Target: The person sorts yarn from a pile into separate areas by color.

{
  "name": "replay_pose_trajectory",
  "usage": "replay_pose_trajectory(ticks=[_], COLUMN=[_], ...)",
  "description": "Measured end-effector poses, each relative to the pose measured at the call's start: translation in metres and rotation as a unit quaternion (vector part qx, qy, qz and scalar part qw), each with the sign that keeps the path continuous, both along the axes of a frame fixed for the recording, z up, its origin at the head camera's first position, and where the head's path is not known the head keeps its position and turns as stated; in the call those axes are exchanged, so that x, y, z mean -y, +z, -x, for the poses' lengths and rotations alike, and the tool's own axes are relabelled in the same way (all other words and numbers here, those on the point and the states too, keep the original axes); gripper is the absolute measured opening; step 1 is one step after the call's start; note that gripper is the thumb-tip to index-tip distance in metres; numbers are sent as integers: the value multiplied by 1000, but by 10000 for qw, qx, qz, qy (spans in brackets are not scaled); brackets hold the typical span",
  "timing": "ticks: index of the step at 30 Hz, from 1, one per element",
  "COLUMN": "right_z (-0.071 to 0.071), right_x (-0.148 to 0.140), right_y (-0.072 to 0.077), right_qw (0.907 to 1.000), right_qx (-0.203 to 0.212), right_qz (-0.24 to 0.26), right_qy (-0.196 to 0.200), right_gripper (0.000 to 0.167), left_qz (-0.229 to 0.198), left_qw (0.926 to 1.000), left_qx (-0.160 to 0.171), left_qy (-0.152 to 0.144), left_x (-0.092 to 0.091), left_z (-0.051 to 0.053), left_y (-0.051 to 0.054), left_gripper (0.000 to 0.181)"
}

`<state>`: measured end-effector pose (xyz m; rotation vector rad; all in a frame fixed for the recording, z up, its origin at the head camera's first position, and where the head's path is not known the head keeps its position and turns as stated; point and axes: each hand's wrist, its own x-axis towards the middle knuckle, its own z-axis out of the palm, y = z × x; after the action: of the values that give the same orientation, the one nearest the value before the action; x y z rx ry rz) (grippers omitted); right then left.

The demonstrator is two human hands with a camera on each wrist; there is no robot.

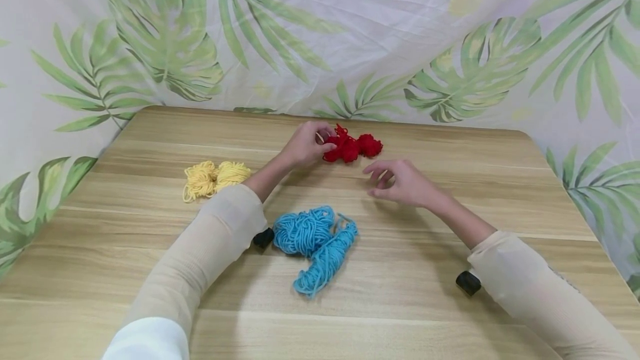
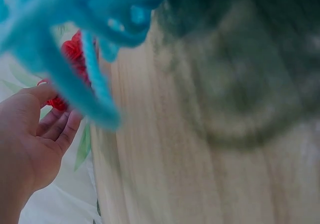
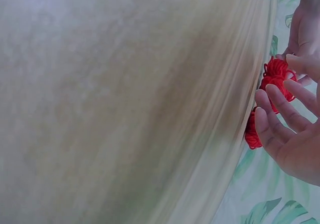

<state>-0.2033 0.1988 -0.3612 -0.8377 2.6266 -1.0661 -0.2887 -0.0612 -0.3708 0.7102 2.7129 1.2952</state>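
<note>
My left hand (image 1: 306,146) is pinching the left end of the red yarn (image 1: 349,150), which is lying in two touching bundles just above the centre of the frame; my fingers are hiding part of that end. My right hand (image 1: 400,182) is hovering just below and to the right of it, fingers loosely bent and spread, holding nothing. Blue yarn (image 1: 304,231) is sitting at lower centre on the worktop (image 1: 400,293). Yellow yarn (image 1: 200,179) is lying left of centre, my left sleeve (image 1: 220,238) covering its lower right edge. In the left wrist view, blurred blue strands are crossing in front of the red yarn, and a dark smear is filling the upper right; I cannot make it out. In the right wrist view, my fingers are blocking parts of the red bundles.
</note>
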Motion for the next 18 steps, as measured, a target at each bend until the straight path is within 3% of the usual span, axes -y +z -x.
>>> replay_pose_trajectory(ticks=[7,18], right_z=[-3,-5], right_x=[2,3], right_y=[2,4], right_qw=[9998,9999], right_qx=[153,150], right_qz=[-88,-78], right_qy=[-23,-9], right_gripper=[40,40], left_qz=[70,122], left_qw=[9999,9998], left_qx=[-141,-64], left_qy=[46,125], left_x=[-2,-4], left_z=[4,4], left_y=[-3,-2], left_gripper=[20,21])
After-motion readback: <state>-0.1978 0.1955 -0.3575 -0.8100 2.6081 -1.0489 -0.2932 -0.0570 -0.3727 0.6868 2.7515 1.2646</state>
